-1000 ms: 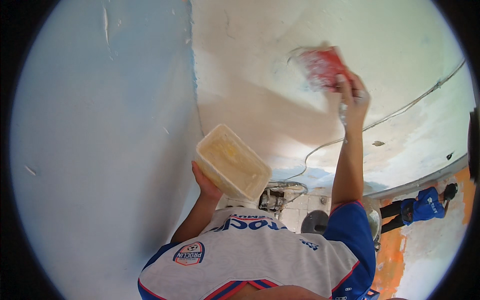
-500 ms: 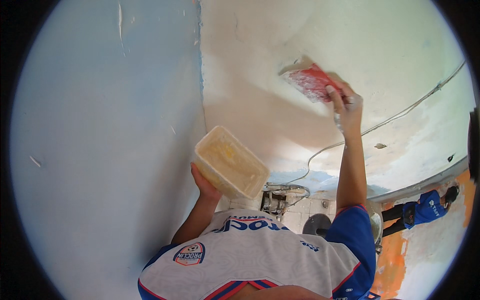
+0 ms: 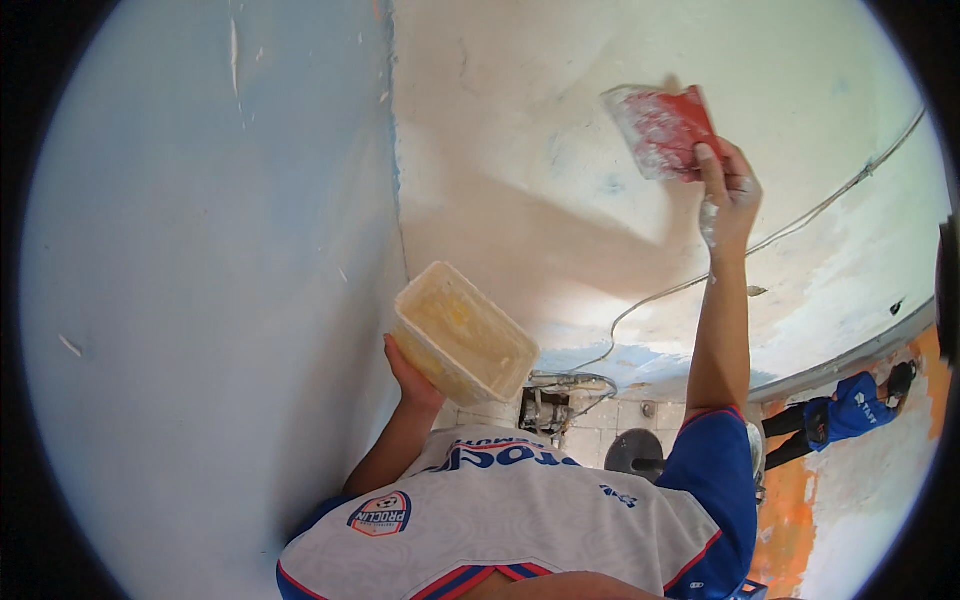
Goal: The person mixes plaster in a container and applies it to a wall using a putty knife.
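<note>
My left hand (image 3: 413,378) grips a cream plastic tub (image 3: 470,335), held tilted at chest height, with pale residue and a yellow smear inside. My right hand (image 3: 729,195) is raised, fingers pinched on a red scraper (image 3: 668,135) smeared with white paste. The scraper's blade lies on or very close to the patched cream wall (image 3: 530,120); I cannot tell if it touches. White paste coats parts of my right thumb and wrist.
A pale blue wall (image 3: 200,250) rises at my left. A cable (image 3: 801,221) crosses the cream wall to piping (image 3: 548,405) above floor tiles (image 3: 590,440). A round dark object (image 3: 630,450) sits below. A co-worker in blue (image 3: 850,405) is at the far right beside orange-patched plaster.
Since half a second ago my right hand and the scraper have moved up and to the right, after moving lower in the frame before that. The tub has shifted only slightly.
</note>
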